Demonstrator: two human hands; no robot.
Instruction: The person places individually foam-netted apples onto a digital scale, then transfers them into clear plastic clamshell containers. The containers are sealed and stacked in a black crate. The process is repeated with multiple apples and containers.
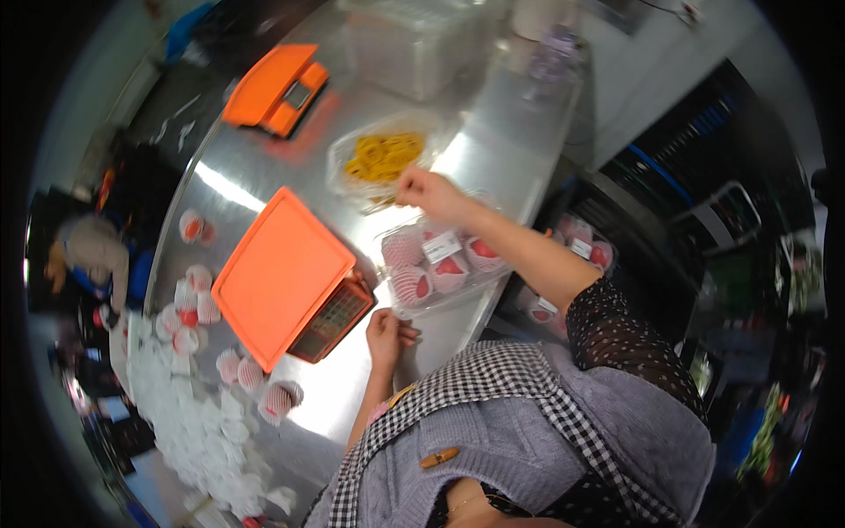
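My right hand point(422, 193) is raised at the near edge of a clear plastic bag point(340, 155) that holds yellow rubber bands point(385, 156). Its fingers are bent together; whether they pinch a band is too blurred to tell. My left hand point(388, 333), fingers curled, is beside the near left corner of a clear plastic clamshell point(422, 305). Inside the clamshell lie several red fruits in pink foam nets point(449, 272), and a white label point(441, 245) is on it. Left of the hands stands an orange scale point(287, 277) with a keypad.
A second orange scale point(274, 89) and a clear plastic bin point(412, 56) stand farther up the steel table point(455, 330). Loose netted fruits point(188, 307) and a heap of white foam nets point(191, 409) lie at left. More packed fruit point(584, 241) is beyond the right edge. A co-worker point(96, 257) is at far left.
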